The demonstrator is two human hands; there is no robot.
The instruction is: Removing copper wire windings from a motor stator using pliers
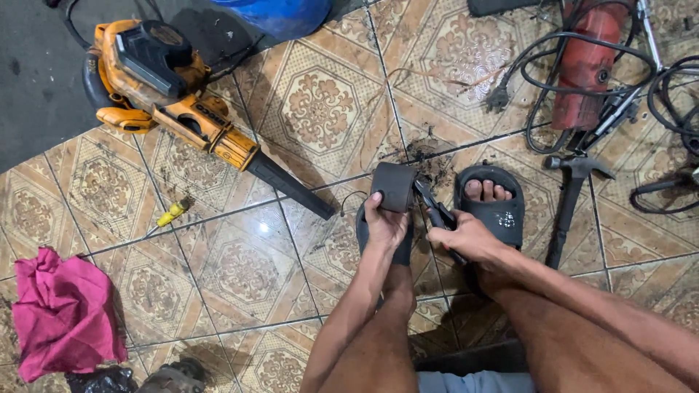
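Note:
My left hand (384, 225) grips a dark, rounded cylindrical part (394, 185) and holds it upright above my left foot. My right hand (466, 236) is closed on a pair of black pliers (435, 212), whose jaws touch the right side of the part. Both hands are low over the patterned tile floor, between my knees. My right foot in a black slide sandal (499, 211) is just to the right of the pliers. My left sandal is mostly hidden under my left hand.
An orange and black leaf blower (175, 102) lies at the upper left, its nozzle pointing toward my hands. A small yellow screwdriver (172, 213), a pink rag (62, 313), a hammer (571, 200), a red power tool (586, 69) and tangled black cables (677, 109) lie around.

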